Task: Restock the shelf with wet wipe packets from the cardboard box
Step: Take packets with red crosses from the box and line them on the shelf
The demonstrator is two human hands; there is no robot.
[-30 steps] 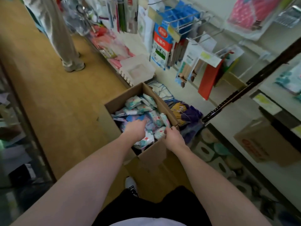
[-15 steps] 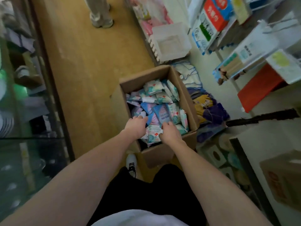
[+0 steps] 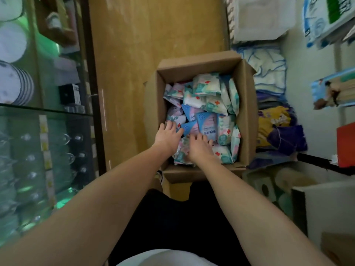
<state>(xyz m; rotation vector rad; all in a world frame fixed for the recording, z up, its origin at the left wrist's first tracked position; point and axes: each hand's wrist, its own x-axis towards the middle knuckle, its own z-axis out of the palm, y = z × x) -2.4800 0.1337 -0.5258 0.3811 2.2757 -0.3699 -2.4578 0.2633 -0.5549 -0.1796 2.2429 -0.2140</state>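
An open cardboard box (image 3: 246,104) stands on the wooden floor, full of several wet wipe packets (image 3: 209,89), some pale green with red crosses, some blue (image 3: 208,125). Both my hands are inside the box at its near end. My left hand (image 3: 168,136) lies on the packets at the left, fingers spread and lightly bent. My right hand (image 3: 199,147) rests on packets near the middle, fingers bent down among them; whether they grip one is hidden. The shelf (image 3: 311,96) runs along the right.
A glass display case (image 3: 44,131) with plates and glassware lines the left. Folded cloths (image 3: 269,70) and purple-yellow packs (image 3: 278,129) lie right of the box. A white plastic bin (image 3: 263,16) sits beyond. Hanging goods jut out at upper right.
The view has tilted down over the box. My left hand slid left along the packets and my right hand reached further in from the box's near wall.
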